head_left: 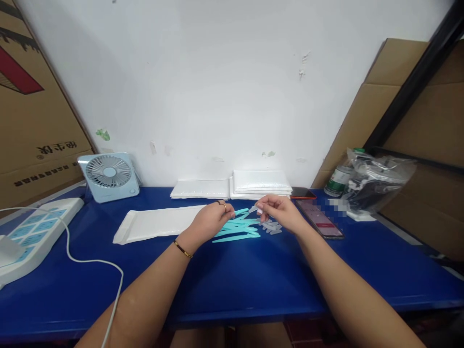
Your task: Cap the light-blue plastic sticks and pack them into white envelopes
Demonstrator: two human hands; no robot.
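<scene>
Fingers of left hand [212,217] pinch a turquoise stick [242,211], long axis pointing right, toward grey tab [253,209] pinched by right hand [279,210]; both nearer back edge of table [253,280] than front.

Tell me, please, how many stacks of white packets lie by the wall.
2: a lower stack on the left and a taller stack just to its right. Any behind them would be hidden.
</scene>
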